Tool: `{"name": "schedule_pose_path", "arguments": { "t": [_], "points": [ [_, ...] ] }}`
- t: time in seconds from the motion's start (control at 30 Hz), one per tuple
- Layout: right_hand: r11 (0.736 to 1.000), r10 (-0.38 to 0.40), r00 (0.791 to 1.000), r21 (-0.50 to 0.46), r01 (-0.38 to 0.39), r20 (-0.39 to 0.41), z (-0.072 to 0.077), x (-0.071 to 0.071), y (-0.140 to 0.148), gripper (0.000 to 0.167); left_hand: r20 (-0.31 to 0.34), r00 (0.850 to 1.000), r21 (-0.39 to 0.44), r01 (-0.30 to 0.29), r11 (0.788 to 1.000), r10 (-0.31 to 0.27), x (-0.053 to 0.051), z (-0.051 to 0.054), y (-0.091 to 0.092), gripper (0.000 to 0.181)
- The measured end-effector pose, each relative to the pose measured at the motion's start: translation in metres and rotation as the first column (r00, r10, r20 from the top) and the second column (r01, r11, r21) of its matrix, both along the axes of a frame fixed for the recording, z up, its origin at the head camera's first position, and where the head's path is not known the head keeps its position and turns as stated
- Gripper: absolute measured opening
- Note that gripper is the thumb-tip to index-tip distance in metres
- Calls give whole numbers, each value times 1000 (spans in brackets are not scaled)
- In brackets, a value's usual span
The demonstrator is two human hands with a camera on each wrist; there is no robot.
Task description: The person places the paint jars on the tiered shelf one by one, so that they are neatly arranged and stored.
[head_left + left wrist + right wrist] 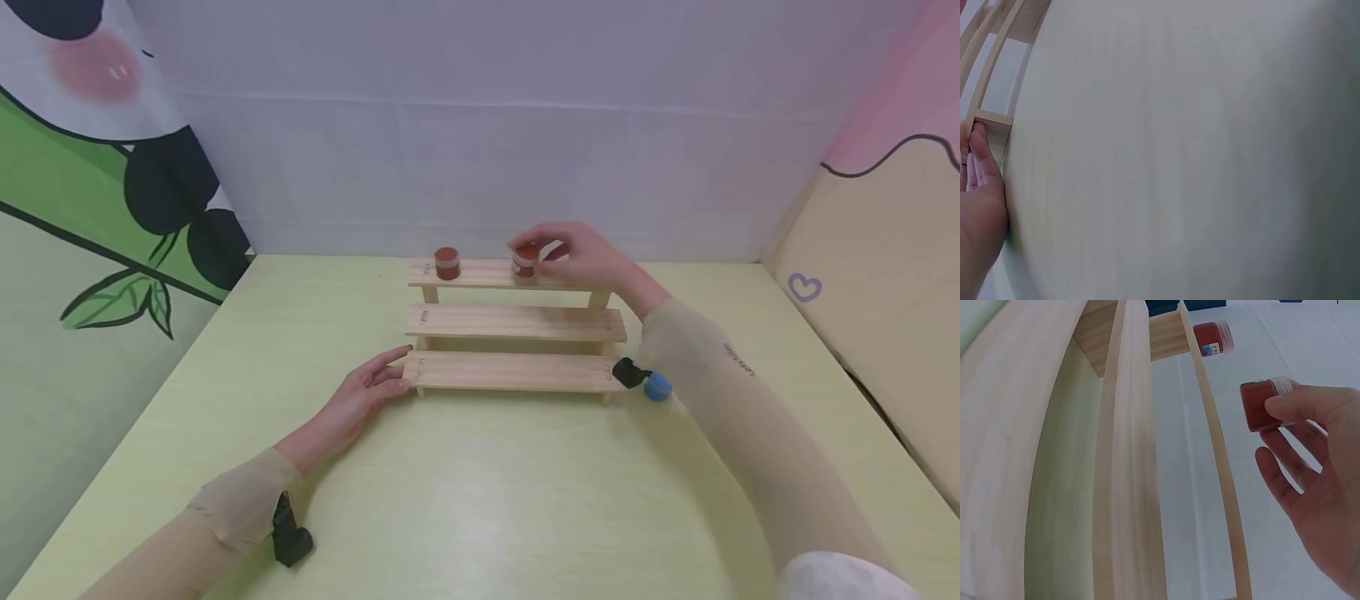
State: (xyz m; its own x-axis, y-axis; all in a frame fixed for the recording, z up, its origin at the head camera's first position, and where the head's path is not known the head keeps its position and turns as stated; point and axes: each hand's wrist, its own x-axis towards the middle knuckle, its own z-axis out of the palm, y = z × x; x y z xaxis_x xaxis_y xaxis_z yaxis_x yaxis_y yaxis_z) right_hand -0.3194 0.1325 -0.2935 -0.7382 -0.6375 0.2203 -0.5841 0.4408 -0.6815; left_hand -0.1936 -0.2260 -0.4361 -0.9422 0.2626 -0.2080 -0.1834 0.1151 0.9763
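Note:
A three-tier wooden display stand stands on the table. On the left of its top board sits a small clear jar with red-brown contents. My right hand pinches a second such jar between thumb and fingers. The right wrist view shows that jar tilted sideways in the picture and a little apart from the top board. My left hand holds the left end of the lowest board, thumb at the front and fingers at the back; in the left wrist view the hand is partly cut off.
A small round blue object lies right of the stand, beside the right forearm. Black devices hang at both wrists. A pale cloth backdrop rises behind the table, with printed panels at both sides.

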Motion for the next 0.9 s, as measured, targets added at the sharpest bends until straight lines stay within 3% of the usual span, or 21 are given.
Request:
{"name": "schedule_pose_path", "arguments": {
  "t": [0.5, 0.73, 0.9],
  "points": [
    [999, 4, 995, -48, 1, 104, -13, -11, -20, 38, -3, 1000, -4, 0, 1000, 0, 0, 0, 0, 66],
    [998, -1, 988, -69, 12, 154, -4, 1, -28, 38, 3, 1000, -9, -4, 1000, 5, -1, 0, 0, 66],
    [998, 2, 988, -64, 8, 157, -8, -2, -30, 38, 11, 1000, -16, -9, 1000, 10, -1, 0, 0, 66]
  ]
}}
